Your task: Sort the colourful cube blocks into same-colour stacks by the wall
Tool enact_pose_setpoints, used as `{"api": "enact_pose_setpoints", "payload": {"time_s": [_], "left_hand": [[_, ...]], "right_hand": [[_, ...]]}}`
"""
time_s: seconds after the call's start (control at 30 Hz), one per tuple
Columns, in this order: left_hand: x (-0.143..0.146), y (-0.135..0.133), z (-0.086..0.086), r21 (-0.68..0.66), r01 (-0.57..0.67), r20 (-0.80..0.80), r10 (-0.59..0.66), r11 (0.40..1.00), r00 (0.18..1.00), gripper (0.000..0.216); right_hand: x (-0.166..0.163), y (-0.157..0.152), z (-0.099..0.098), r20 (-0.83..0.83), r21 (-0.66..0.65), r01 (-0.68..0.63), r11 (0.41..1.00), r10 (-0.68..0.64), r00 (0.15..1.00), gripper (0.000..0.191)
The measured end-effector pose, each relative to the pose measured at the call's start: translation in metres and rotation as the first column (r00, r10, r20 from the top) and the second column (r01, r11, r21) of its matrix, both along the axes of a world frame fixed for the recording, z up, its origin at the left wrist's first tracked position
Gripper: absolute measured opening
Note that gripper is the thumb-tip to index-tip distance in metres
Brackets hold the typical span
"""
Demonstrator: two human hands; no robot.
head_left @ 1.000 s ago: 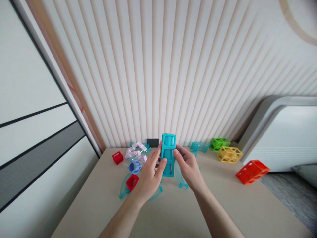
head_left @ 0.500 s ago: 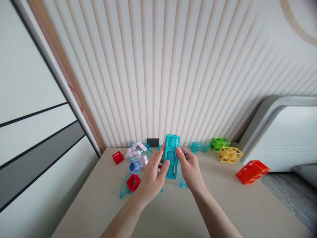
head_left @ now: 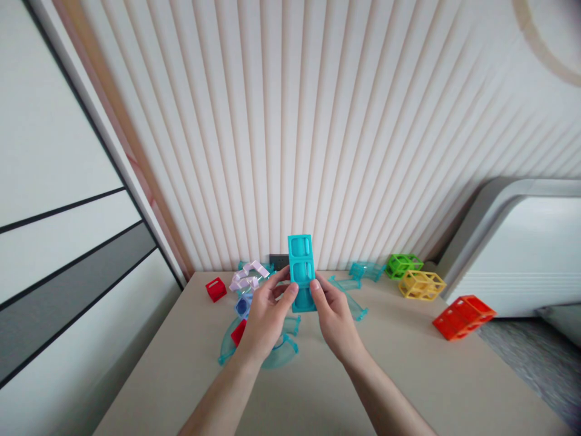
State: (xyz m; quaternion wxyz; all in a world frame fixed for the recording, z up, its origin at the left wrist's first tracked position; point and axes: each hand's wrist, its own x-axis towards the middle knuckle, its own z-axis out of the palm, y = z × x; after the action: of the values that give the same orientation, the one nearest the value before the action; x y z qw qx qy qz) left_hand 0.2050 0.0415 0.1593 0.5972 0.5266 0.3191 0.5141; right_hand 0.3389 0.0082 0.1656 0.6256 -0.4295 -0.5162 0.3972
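The teal column (head_left: 301, 266) stands upright in the air over the far middle of the table (head_left: 408, 375), its long axis vertical and its top two cells rising clear of the fingers. Both hands hold it at the bottom cell. The left hand (head_left: 264, 320) closes its grip on the left face and the right hand (head_left: 334, 316) pinches the right face, so the column sits between them, equally close to each. Below the left hand lie clear curved track pieces (head_left: 276, 354) and a red cube (head_left: 236, 332); a yellow frame (head_left: 421, 283) sits well apart on the right
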Motion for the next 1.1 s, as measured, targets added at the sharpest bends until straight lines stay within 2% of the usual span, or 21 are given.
{"api": "enact_pose_setpoints", "payload": {"time_s": [0.13,0.4,0.53,0.67,0.77,0.97,1.1], "left_hand": [[-0.001,-0.001,0.003,-0.014,0.036,0.024,-0.035,0.999,0.999,0.057],[-0.001,-0.004,0.006,-0.009,0.037,0.046,-0.037,0.999,0.998,0.053],[0.001,-0.006,0.002,-0.003,0.044,0.101,-0.044,0.999,0.994,0.048],[0.005,-0.014,0.003,0.018,-0.008,0.119,0.006,1.0,0.993,0.045],[0.011,-0.026,0.004,0.026,0.003,0.091,-0.006,1.0,0.996,0.046],[0.037,-0.062,-0.011,0.068,0.131,0.011,-0.132,0.989,0.991,0.043],[0.056,-0.088,-0.031,0.041,0.163,-0.034,-0.162,0.986,0.986,0.043]], "right_hand": [[-0.004,-0.002,-0.002,0.016,0.02,0.069,0.997,-0.069,0.997,0.052],[-0.005,-0.005,-0.008,0.008,0.039,0.103,0.994,-0.104,0.995,0.049],[-0.008,-0.005,-0.017,0.114,0.125,0.213,0.969,-0.228,0.967,0.045],[-0.004,-0.017,-0.024,0.356,0.283,0.367,0.886,-0.452,0.818,0.041],[0.002,-0.038,-0.028,0.487,0.343,0.405,0.848,-0.529,0.695,0.046],[0.017,-0.089,-0.055,0.576,0.398,0.535,0.745,-0.657,0.486,0.058],[0.03,-0.115,-0.08,0.577,0.404,0.652,0.641,-0.732,0.362,0.048]]}}
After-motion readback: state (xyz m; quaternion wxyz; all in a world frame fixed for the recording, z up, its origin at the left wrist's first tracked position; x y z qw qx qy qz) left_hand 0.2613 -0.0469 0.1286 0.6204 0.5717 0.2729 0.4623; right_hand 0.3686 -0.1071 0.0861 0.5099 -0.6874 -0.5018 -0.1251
